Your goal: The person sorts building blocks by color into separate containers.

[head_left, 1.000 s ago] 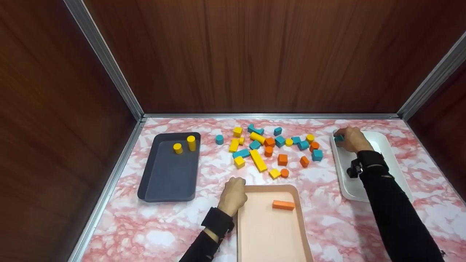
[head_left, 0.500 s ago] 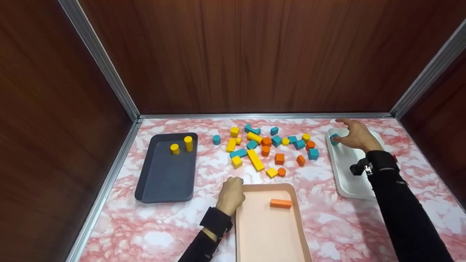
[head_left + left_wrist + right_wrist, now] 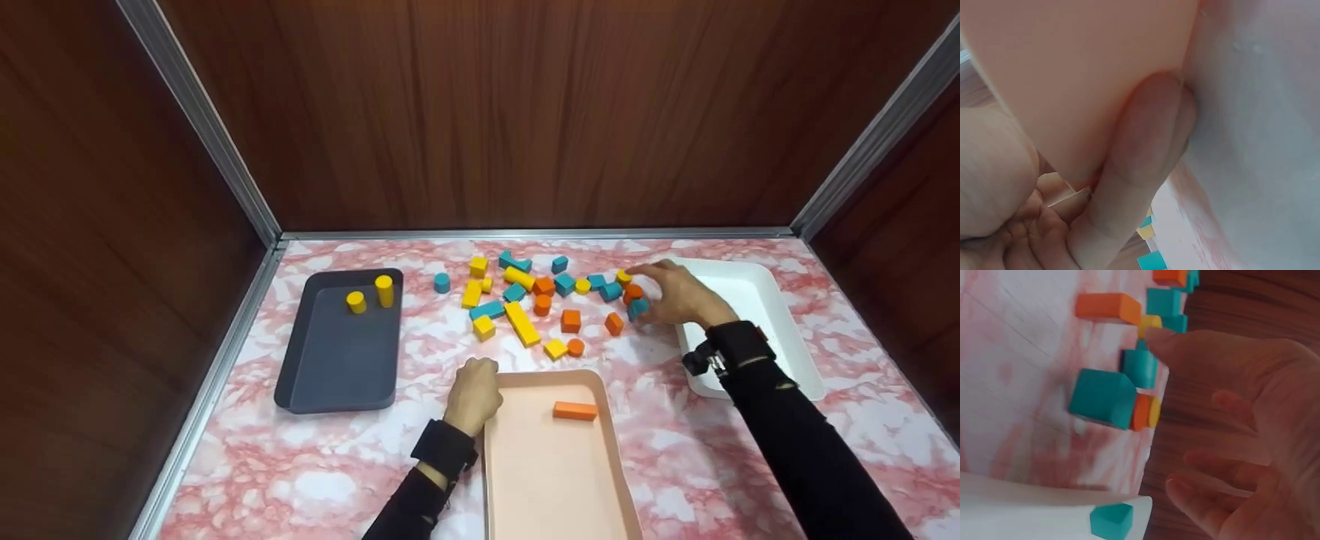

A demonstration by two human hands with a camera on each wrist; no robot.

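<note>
My left hand [image 3: 474, 397] grips the far left corner of the peach tray [image 3: 555, 480]; in the left wrist view its fingers [image 3: 1145, 135] curl against the tray wall. An orange bar [image 3: 575, 411] lies in that tray. My right hand [image 3: 679, 296] reaches over the right end of the scattered blocks, fingers spread and holding nothing. Thumb and fingers lie on either side of a teal cube [image 3: 1103, 398], which shows a gap from the hand in the right wrist view. Beyond the cube are an orange cylinder [image 3: 632, 292] and a yellow cylinder [image 3: 624, 277].
A white tray [image 3: 772, 300] stands at the right, partly behind my right arm, with a teal block [image 3: 1112, 521] inside. At the left, a dark grey tray [image 3: 341, 367] holds two yellow cylinders [image 3: 384, 291]. Several yellow, teal and orange blocks [image 3: 522, 324] spread across the middle.
My right hand has let go of a teal block in the white tray and moved left to the teal cube among the scattered blocks. The left hand stays on the peach tray.
</note>
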